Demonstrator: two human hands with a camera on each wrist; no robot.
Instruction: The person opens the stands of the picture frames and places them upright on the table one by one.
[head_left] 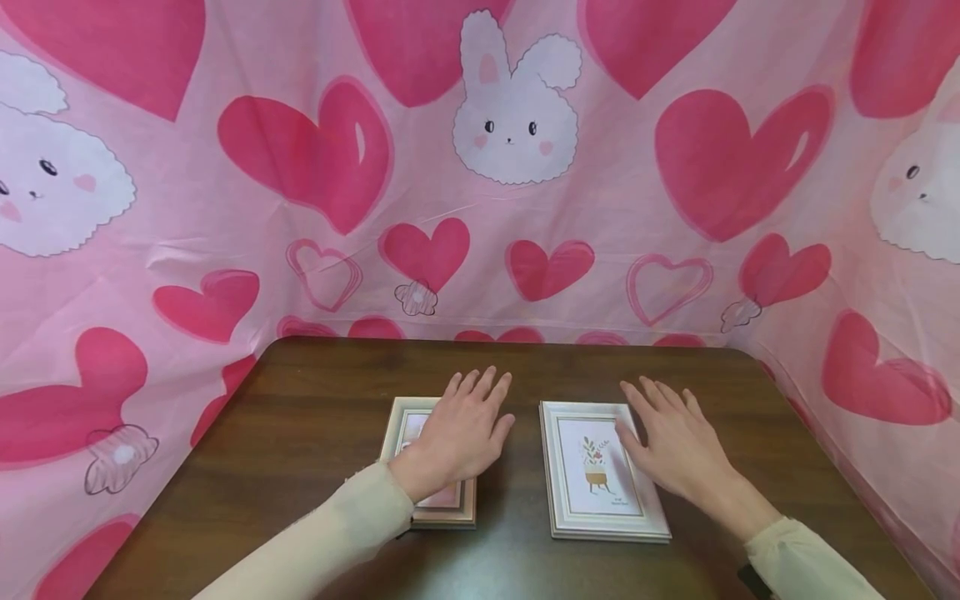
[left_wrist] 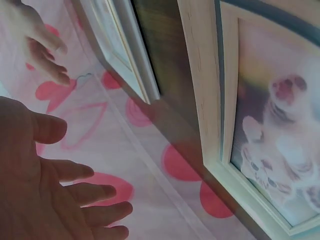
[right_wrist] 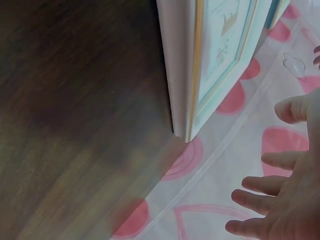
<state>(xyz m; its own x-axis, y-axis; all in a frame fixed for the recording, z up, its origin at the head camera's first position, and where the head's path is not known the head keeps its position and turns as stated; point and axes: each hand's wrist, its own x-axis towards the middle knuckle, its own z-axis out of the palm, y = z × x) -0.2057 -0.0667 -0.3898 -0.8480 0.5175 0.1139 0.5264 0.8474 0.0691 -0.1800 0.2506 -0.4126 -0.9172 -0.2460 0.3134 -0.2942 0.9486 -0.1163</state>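
Observation:
Two picture frames lie flat, side by side, on a dark wooden table. The left one, a wood-toned picture frame (head_left: 467, 508), holds a photo of a kitten (left_wrist: 280, 155), best seen in the left wrist view. Above it hovers my left hand (head_left: 459, 433), fingers extended, hiding much of the picture from the head camera. The right one, a white picture frame (head_left: 611, 529), shows a drawing of a potted plant (head_left: 596, 467). Over its right edge is my right hand (head_left: 678, 442), fingers spread. Both wrist views show the hands apart from the frames, with nothing held.
The wooden table (head_left: 300, 433) has rounded far corners. Around its back and sides hangs a pink cloth (head_left: 487, 208) printed with red hearts and white rabbits. A strip of tabletop separates the two picture frames.

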